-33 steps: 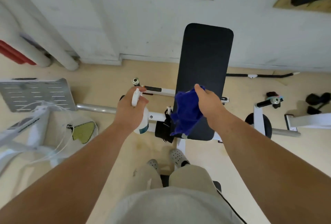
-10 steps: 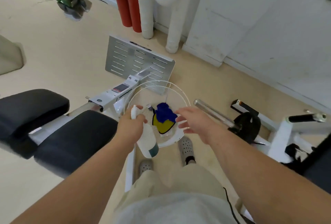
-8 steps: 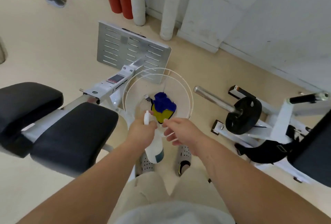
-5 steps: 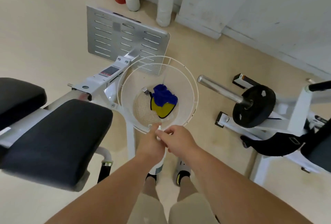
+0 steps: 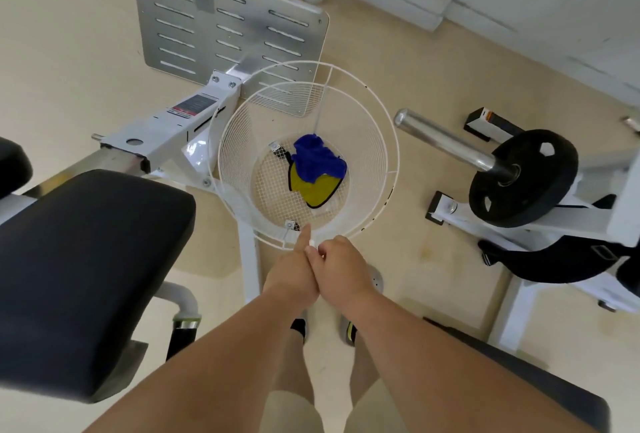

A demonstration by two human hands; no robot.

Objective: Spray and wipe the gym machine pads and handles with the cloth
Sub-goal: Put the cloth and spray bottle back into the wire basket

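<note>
The blue cloth (image 5: 317,161) lies crumpled on a yellow cloth (image 5: 311,188) at the bottom of a white wire basket (image 5: 381,142). My left hand (image 5: 289,271) and my right hand (image 5: 341,271) are pressed together just below the basket's near rim. Between them only the white tip of the spray bottle (image 5: 311,243) shows; the bottle's body is hidden under my hands. My left hand is wrapped around it, and my right hand's fingers close on its top. A black machine pad (image 5: 86,259) fills the left.
A slotted metal footplate (image 5: 225,17) on a white frame (image 5: 180,121) stands beyond the basket. A chrome bar with a black weight plate (image 5: 523,176) sits at right. A second black pad (image 5: 540,387) is at lower right. White wall panels run along the top right.
The blue cloth has gone from my right hand into the basket. My right hand has come over to the spray bottle's top, and both hands have pulled back toward my body, covering the bottle.
</note>
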